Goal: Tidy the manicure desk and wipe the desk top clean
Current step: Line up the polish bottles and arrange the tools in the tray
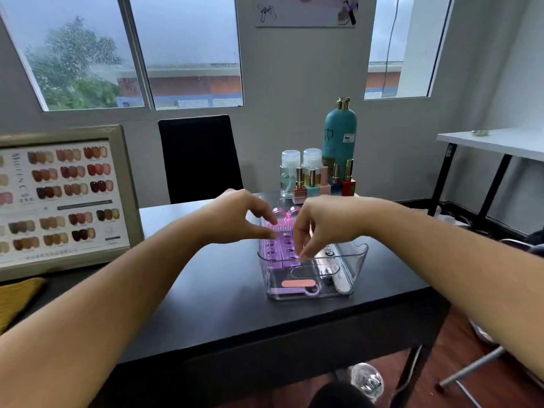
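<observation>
1. Clear organiser (357,256): frame centre, on black desk (220,284).
2. Left hand (244,214): fingers curled at pink brush (282,228); grip cannot be told.
3. Right hand (321,228): fingertips together, pinching purple separator (289,262).

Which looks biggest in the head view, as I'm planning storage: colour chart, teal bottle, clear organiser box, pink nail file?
1. colour chart
2. clear organiser box, though it sits nearer than the bottle, so this is unsure
3. teal bottle
4. pink nail file
</observation>
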